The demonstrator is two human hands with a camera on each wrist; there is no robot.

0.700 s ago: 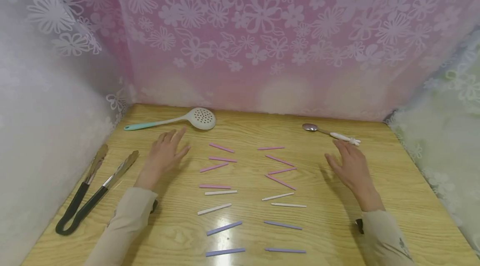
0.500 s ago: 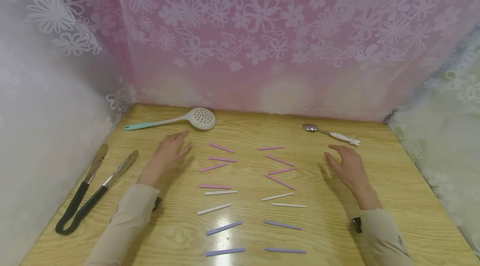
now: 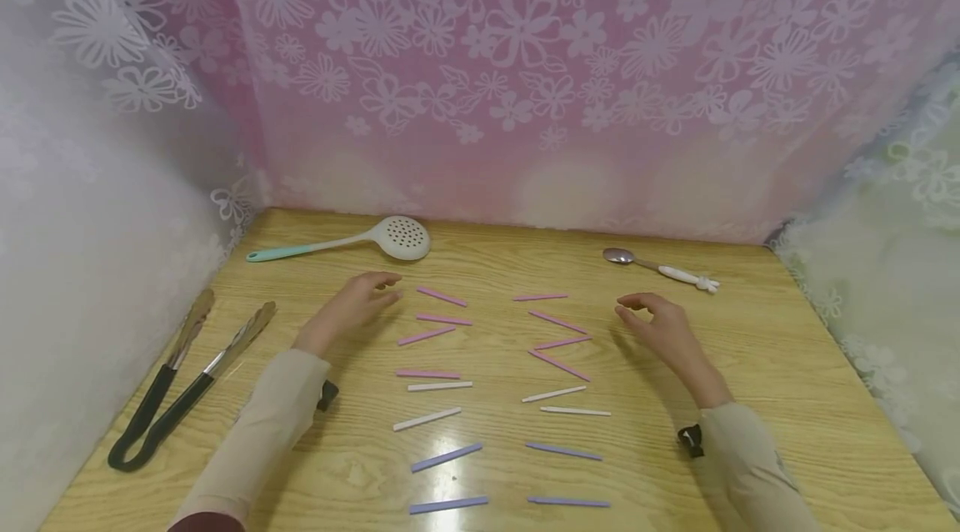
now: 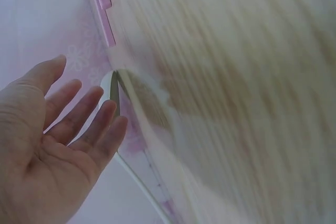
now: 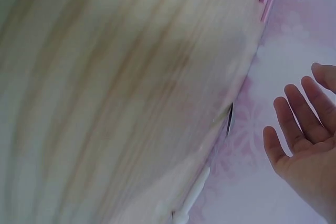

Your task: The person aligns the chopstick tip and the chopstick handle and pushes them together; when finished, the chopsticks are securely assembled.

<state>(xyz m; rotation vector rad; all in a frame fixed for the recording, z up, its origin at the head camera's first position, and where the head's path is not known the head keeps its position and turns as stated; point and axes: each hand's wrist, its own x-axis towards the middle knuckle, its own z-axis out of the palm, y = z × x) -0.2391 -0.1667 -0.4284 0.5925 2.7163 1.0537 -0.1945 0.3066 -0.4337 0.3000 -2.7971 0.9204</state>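
Note:
My left hand (image 3: 358,305) hovers over the table with relaxed fingers and holds nothing. Its fingertips are just left of the top pink stick (image 3: 442,297) in the left column. My right hand (image 3: 660,328), likewise holding nothing, hangs to the right of the right column, where a pink stick (image 3: 541,297) lies at the top. Both columns run from pink sticks through white sticks (image 3: 440,386) to purple sticks (image 3: 448,505) at the front. In the left wrist view the fingers (image 4: 84,114) are spread loosely; the right wrist view shows the right palm (image 5: 310,156) with softly bent fingers.
A slotted skimmer (image 3: 405,238) with a mint handle lies at the back left. Black-handled tongs (image 3: 180,407) lie spread along the left side. At the back right is a spoon (image 3: 678,273) with a white handle. A floral curtain (image 3: 480,98) borders the wooden table (image 3: 795,399).
Both hands have moved inward toward the two columns of sticks, the left going right and the right going left. The sticks and utensils lie where they were.

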